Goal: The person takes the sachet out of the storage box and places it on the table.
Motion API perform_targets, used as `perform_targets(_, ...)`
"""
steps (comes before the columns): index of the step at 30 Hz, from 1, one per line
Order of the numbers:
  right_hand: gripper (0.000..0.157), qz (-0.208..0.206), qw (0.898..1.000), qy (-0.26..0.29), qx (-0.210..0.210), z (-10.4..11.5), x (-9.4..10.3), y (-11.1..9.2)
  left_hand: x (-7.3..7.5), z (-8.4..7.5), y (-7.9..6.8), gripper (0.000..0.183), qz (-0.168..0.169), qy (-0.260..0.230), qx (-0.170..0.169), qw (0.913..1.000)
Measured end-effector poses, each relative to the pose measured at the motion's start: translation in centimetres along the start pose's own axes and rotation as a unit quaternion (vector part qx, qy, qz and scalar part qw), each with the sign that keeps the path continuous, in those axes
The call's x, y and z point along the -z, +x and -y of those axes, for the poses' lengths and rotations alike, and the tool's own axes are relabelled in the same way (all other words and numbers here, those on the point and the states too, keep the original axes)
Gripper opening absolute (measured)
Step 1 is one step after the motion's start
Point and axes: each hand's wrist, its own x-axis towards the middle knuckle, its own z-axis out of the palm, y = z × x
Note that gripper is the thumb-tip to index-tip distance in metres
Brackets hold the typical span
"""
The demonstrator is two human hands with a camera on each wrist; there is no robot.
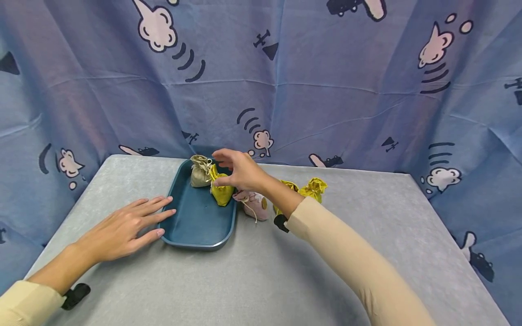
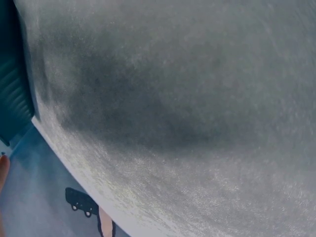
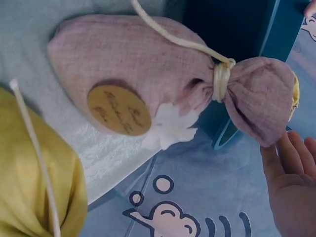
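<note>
A blue tray (image 1: 195,226) holds a beige drawstring pouch (image 1: 200,175) and a yellow drawstring pouch (image 1: 222,192). My right hand (image 1: 242,171) is over the tray's right side, thumb and fingers spread apart beside the yellow pouch's neck; whether they touch it I cannot tell. My left hand (image 1: 126,228) lies with straight fingers at the tray's left rim. Just right of the tray is a pink drawstring pouch (image 3: 128,64) with a round brown label (image 3: 119,109) and a white flower, large in the right wrist view. Only a finger (image 2: 3,173) shows in the left wrist view.
Two more yellow pouches (image 1: 313,188) stand on the grey tabletop (image 1: 387,235) right of the pink one, partly behind my right forearm. A patterned blue curtain (image 1: 326,117) hangs along the table's back edge. Dark bands (image 1: 76,296) are on both wrists.
</note>
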Motion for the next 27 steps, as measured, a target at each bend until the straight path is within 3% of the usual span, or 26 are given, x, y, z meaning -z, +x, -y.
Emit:
perform_targets(14,0.070,0.013,0.999,-0.047,-0.016,-0.1,-0.9,1.2,-0.2,0.1,0.0,0.049,0.003,0.003,0.004,1.0000)
perform_targets(27,0.068,0.012,0.998,-0.055,-0.024,-0.3,-1.7,2.2,-0.2,0.2,0.1,0.049,-0.011,0.003,-0.007,0.9999)
